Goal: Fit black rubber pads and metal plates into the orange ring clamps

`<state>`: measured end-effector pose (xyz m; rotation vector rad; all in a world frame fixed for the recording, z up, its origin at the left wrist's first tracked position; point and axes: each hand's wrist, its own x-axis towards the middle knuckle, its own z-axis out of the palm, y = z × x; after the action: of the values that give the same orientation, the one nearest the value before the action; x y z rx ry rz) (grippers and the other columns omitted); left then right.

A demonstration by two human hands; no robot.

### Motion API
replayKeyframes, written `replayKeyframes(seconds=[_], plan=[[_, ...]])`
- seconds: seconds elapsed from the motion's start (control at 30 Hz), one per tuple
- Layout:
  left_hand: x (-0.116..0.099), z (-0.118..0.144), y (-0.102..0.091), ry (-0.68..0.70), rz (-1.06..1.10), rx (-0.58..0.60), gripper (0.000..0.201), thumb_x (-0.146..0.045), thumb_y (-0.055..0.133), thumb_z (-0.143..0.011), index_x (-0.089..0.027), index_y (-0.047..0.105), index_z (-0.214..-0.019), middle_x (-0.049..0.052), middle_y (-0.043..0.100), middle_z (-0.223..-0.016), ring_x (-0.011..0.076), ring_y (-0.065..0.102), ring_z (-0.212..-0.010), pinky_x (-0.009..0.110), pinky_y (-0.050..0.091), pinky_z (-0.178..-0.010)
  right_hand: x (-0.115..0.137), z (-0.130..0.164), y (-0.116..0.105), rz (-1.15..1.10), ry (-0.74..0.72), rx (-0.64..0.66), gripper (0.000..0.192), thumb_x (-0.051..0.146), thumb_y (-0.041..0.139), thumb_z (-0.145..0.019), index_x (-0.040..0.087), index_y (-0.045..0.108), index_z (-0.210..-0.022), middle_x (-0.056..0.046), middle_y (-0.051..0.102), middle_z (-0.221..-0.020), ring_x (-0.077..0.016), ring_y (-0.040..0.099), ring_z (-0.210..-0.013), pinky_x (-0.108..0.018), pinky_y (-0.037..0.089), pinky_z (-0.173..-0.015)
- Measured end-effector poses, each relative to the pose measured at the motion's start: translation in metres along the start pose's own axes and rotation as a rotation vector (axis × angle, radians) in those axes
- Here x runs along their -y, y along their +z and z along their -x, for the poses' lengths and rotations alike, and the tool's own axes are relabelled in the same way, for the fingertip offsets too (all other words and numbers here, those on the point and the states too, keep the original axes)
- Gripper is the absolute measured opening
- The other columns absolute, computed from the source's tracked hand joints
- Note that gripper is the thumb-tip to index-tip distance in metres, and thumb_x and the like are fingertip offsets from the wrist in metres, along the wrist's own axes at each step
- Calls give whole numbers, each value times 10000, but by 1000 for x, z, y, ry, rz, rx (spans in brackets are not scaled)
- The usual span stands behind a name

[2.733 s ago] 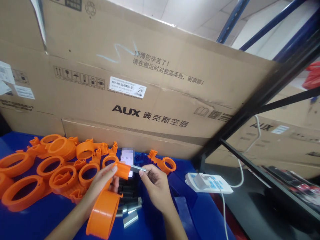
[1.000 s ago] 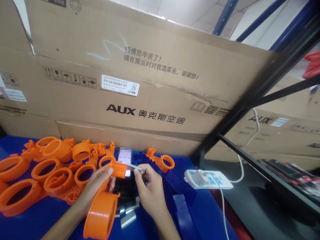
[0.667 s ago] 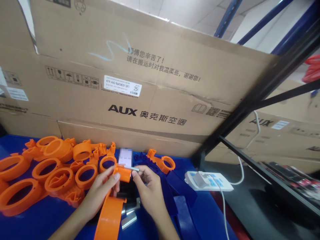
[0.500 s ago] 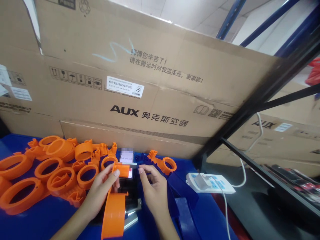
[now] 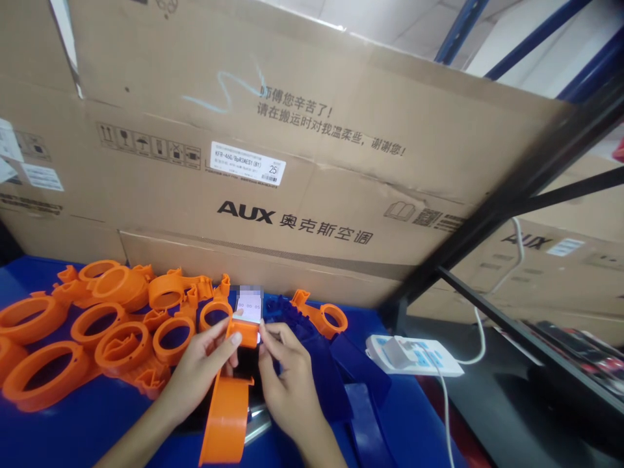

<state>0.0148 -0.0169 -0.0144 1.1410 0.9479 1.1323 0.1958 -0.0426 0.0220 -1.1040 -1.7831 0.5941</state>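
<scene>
My left hand (image 5: pixel 214 348) is wrapped round the upper end of an orange plastic part (image 5: pixel 225 416), whose wide curved band hangs below the fingers. At the part's top edge lies a thin grey strip (image 5: pixel 247 320), mostly covered. My right hand (image 5: pixel 287 364) has thumb and forefinger pinched at the strip's right end, close against the orange part; the fingertips hide that end. Just behind the hands stands a phone (image 5: pixel 249 305) with a timer on its screen.
Several orange ring parts (image 5: pixel 46 380) are piled on the blue table (image 5: pixel 63 439) to the left. Another orange ring part (image 5: pixel 333 318) lies right of the phone, near dark blue pieces (image 5: pixel 368 422). A white power strip (image 5: pixel 414 356) sits at right. A large cardboard box (image 5: pixel 312 162) stands behind.
My right hand has moved left, up against the orange part. The grey strip, which stuck out to the right, now shows only along the part's top edge. The view has shifted slightly.
</scene>
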Motion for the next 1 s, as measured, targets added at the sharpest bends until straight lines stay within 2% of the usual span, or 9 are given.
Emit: replayKeyframes(seconds=[0.17, 0.3, 0.4, 0.47, 0.53, 0.6, 0.73, 0.87, 1.0], plan=[[-5, -2, -4, -6, -56, 15, 294, -499, 713, -896, -205, 732, -889, -3, 659, -665, 156, 582, -590, 254, 474, -601, -9, 2, -2, 209, -85, 79, 519, 82, 451, -961, 232, 613, -1430, -134, 660, -1210, -254, 670, -1010, -355, 568, -867], [-8, -4, -8, -45, 85, 1, 315, -501, 749, -866, -190, 716, -825, -3, 664, -654, 132, 578, -547, 227, 464, -545, -12, 0, -8, 269, -125, 95, 536, 96, 461, -989, 272, 538, -1489, -115, 649, -1275, -263, 637, -1097, -402, 533, -964], [-10, -6, -11, -83, 265, -96, 366, -525, 790, -820, -184, 675, -757, -13, 651, -606, 117, 564, -498, 211, 453, -490, -10, -1, -14, 348, -94, 86, 384, 140, 552, -974, 259, 640, -1327, -103, 649, -1204, -277, 598, -1085, -444, 503, -966], [-12, -8, -14, -108, 353, -190, 389, -538, 807, -799, -180, 660, -753, -17, 645, -586, 117, 561, -487, 209, 458, -474, -11, 0, -17, 419, -57, 176, 236, 155, 657, -909, 244, 699, -1124, -91, 623, -1158, -286, 567, -1076, -452, 484, -944], [-13, -9, -16, -128, 398, -244, 407, -542, 813, -792, -174, 644, -748, -17, 639, -580, 117, 561, -485, 207, 459, -464, -13, 1, -18, 470, -34, 318, 213, 170, 767, -819, 245, 696, -1006, -76, 585, -1165, -294, 534, -1094, -449, 460, -937], [-12, -11, -16, -127, 412, -262, 423, -543, 828, -774, -174, 623, -734, -18, 627, -572, 119, 562, -487, 208, 465, -463, -16, 3, -17, 495, -14, 422, 298, 190, 834, -755, 253, 682, -1003, -69, 549, -1217, -300, 503, -1129, -441, 436, -947], [-6, -11, -12, -88, 399, -246, 414, -521, 868, -732, -188, 629, -786, -32, 611, -589, 107, 536, -485, 203, 462, -458, -18, 5, -12, 499, 20, 500, 311, 206, 831, -762, 251, 656, -1016, -59, 539, -1213, -287, 489, -1138, -419, 404, -956], [2, -11, -8, -38, 348, -181, 338, -485, 819, -812, -200, 646, -869, -41, 618, -632, 96, 529, -498, 189, 438, -470, -17, 2, -17, 472, -33, 483, 248, 151, 769, -764, 233, 628, -951, -39, 584, -1109, -267, 520, -1088, -405, 403, -953], [6, -13, -9, -20, 315, -158, 318, -475, 801, -834, -203, 642, -874, -42, 619, -631, 100, 534, -512, 189, 418, -480, -18, -4, -31, 432, -90, 275, 215, 107, 693, -786, 229, 596, -934, -14, 625, -957, -231, 573, -949, -371, 443, -890]])
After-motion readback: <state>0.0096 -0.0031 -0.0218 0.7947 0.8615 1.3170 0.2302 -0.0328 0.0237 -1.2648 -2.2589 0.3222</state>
